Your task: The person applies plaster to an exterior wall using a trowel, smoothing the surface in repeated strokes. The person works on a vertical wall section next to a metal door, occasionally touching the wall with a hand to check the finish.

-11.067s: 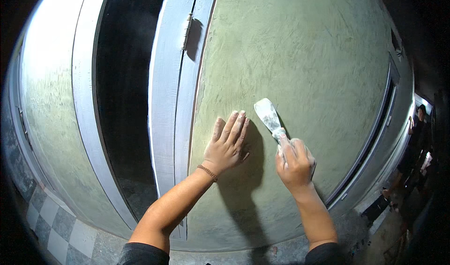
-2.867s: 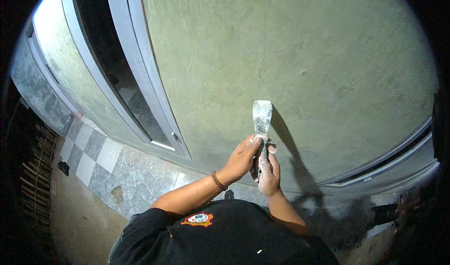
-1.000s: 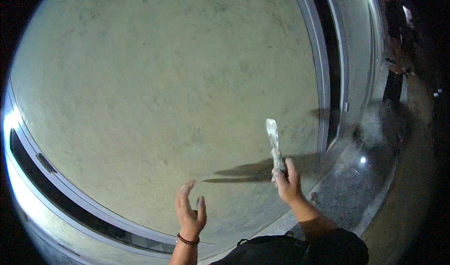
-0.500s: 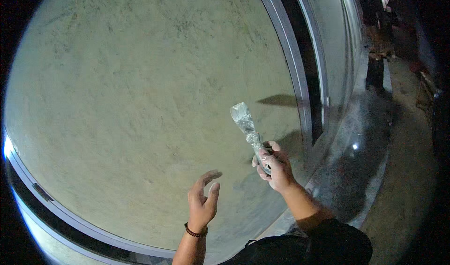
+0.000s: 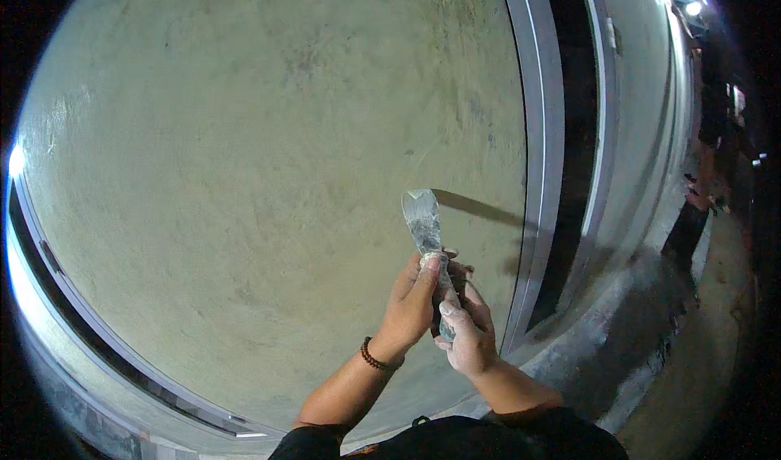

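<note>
A putty knife (image 5: 422, 218), its blade and handle smeared with pale putty, points up and slightly left in front of the wall. My right hand (image 5: 470, 336) is wrapped round the lower handle, powdery white on the thumb and fingers. Higher up, where handle meets blade, my left hand (image 5: 413, 297) grips it too, thumb pressed on the neck and a beaded bracelet at the wrist. The left fingers behind the handle are partly hidden. From the blade, a dark shadow runs right across the plastered wall (image 5: 285, 175).
Grey metal frames with dark gaps edge the wall on the right (image 5: 543, 135) and lower left (image 5: 106, 354). A dusty grey ledge (image 5: 602, 338) runs along the right. Far right, another person's legs (image 5: 687, 232) show dimly, and a lamp (image 5: 693, 8) shines above.
My left hand has moved up and right, from empty with fingers apart to gripping the putty knife's neck. The knife now stands more upright. The view has shifted, bringing the lamp into sight.
</note>
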Action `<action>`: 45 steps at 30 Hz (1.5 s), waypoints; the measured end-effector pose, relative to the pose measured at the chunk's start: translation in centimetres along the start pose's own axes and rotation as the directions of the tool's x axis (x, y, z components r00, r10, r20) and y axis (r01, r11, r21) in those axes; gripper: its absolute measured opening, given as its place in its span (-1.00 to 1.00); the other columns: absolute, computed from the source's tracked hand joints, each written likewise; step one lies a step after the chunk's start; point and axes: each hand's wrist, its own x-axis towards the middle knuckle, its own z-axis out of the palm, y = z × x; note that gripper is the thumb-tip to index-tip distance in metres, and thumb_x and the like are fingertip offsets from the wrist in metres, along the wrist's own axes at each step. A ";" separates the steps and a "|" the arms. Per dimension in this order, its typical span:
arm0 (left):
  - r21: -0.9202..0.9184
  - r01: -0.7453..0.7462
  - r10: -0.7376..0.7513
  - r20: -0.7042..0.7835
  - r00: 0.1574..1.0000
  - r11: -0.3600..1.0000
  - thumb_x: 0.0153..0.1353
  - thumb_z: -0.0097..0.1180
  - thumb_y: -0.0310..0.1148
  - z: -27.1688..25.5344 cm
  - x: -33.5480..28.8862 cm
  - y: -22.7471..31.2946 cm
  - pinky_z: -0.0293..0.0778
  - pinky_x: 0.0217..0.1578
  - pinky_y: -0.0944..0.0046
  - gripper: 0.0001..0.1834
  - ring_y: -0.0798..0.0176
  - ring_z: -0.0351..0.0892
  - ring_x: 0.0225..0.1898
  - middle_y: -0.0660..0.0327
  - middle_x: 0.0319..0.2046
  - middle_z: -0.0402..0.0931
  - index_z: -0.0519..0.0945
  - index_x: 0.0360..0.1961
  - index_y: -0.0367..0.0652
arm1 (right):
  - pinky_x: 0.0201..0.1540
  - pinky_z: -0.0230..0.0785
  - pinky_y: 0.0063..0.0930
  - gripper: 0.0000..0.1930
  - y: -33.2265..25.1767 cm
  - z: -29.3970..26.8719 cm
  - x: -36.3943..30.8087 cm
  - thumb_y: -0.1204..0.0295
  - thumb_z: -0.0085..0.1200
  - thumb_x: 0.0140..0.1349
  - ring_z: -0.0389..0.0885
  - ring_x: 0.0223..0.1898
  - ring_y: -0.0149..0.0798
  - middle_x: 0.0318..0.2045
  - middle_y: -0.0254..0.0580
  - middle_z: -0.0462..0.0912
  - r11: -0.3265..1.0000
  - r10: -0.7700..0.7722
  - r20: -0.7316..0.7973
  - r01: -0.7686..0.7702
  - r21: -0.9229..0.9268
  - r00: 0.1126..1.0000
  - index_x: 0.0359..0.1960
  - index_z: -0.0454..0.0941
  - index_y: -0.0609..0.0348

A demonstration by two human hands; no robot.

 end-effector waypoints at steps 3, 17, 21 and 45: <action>-0.060 -0.046 0.044 -0.031 0.999 0.997 0.58 -0.24 -0.11 0.3 -1.3 1.1 0.50 -0.17 0.35 -0.54 0.34 0.59 -0.20 0.11 -0.25 0.61 0.41 0.15 -0.33 | -0.53 0.23 -0.63 -0.53 -0.6 0.4 -0.9 0.25 0.00 0.37 0.38 -0.47 -0.57 -0.29 -0.45 0.48 0.965 0.217 0.097 -0.229 0.129 0.971 0.28 0.29 0.02; 0.012 -0.156 0.156 -0.146 0.977 0.988 0.57 -0.30 -0.17 1.7 -2.6 2.3 0.51 -0.19 0.11 -0.55 0.09 0.57 -0.32 0.10 -0.45 0.46 0.43 0.13 -0.36 | -0.54 0.25 -0.63 -0.70 -1.4 -0.7 -0.8 0.20 -0.10 0.47 0.38 -0.51 -0.58 -0.36 -0.42 0.50 0.985 0.172 0.286 -0.173 -0.022 0.943 0.06 0.39 0.12; 0.019 0.011 -0.008 -0.194 0.981 1.000 0.56 -0.29 -0.16 1.9 -3.2 1.7 0.51 -0.19 0.10 -0.55 0.08 0.56 -0.32 0.09 -0.45 0.46 0.42 0.14 -0.35 | -0.51 0.27 -0.63 -0.70 -1.5 -0.7 -1.4 0.26 -0.09 0.47 0.39 -0.49 -0.58 -0.32 -0.41 0.49 0.975 0.221 0.316 -0.216 -0.050 0.923 0.11 0.35 0.13; -0.127 -0.139 0.111 -0.207 0.972 0.982 0.53 -0.20 -0.08 2.0 -2.6 1.7 0.57 -0.20 0.07 -0.51 0.01 0.60 -0.34 0.08 -0.48 0.45 0.45 0.09 -0.36 | -0.45 0.29 -0.58 -0.85 -2.3 -0.7 -1.0 0.34 -0.02 0.49 0.42 -0.48 -0.55 -0.42 -0.38 0.50 0.973 0.230 0.273 -0.229 -0.038 0.934 -0.11 0.41 0.15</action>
